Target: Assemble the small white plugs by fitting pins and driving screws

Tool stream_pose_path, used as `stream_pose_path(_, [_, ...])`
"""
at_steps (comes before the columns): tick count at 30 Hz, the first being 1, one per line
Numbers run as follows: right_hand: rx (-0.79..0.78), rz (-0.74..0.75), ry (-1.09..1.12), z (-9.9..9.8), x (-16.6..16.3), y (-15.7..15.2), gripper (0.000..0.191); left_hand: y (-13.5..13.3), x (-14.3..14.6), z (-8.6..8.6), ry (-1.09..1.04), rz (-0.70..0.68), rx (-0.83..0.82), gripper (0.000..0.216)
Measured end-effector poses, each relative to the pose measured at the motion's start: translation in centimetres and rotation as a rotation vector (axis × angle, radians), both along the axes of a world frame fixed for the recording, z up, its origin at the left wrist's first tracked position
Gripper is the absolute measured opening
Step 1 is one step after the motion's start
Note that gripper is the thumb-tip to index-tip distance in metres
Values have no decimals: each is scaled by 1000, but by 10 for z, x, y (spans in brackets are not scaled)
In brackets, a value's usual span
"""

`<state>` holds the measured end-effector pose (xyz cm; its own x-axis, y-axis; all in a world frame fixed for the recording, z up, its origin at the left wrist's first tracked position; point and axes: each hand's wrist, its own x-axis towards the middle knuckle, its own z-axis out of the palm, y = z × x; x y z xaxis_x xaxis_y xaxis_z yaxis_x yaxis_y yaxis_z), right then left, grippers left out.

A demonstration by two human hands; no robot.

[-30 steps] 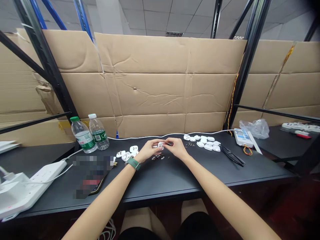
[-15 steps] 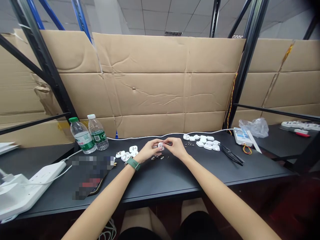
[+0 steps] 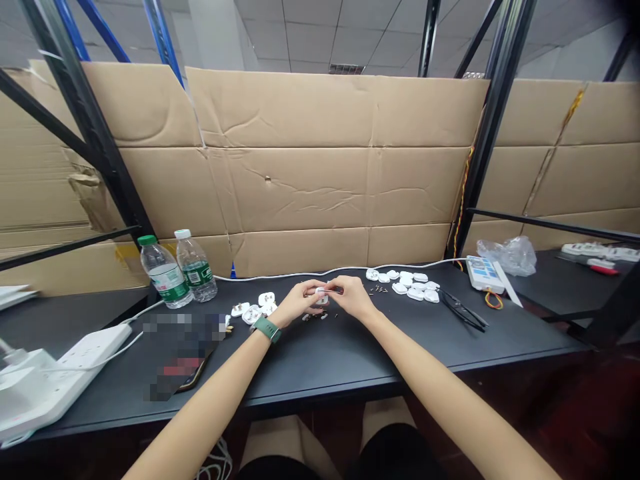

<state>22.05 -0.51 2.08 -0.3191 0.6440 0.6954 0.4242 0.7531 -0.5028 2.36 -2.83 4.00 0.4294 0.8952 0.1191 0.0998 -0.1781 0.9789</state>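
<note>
"What did you get from the head camera?"

"On my feed, the left hand [image 3: 299, 301] had its grip pinching a small white plug piece [image 3: 323, 299] over the middle of the desk [image 3: 340, 363]."

"And the right hand [image 3: 351, 295]?"

"Its fingertips were at the piece's side. I couldn't tell whether that grip pinched anything; it was too small for me."

"What lay around?"

"Metal bits [image 3: 323, 316] by the hands, white plugs [image 3: 253, 314] near the left wrist, white covers [image 3: 415, 293] to the right, a black tool [image 3: 463, 311] beside those."
</note>
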Motion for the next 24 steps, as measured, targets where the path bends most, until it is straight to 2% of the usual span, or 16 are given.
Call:
stream_pose_path(6, [0, -11, -42, -1, 1, 0, 13, 5, 1, -5, -24, 32, -30, 52])
stream_pose_path(10, [-26, 10, 8, -2, -2, 2, 9, 6, 2, -6, -60, 62, -67, 52])
stream_pose_path(19, [-384, -255, 280, -15, 6, 28, 33, 6, -3, 0, -105, 129, -97, 50])
stream_pose_path(21, [-415, -235, 327, -15, 7, 29, 32, 6, -4, 0, -122, 137, -104, 48])
stream_pose_path(24, [-436, -115, 404, -8, 8, 23, 24, 5, -5, 1, -141, 166, -112, 46])
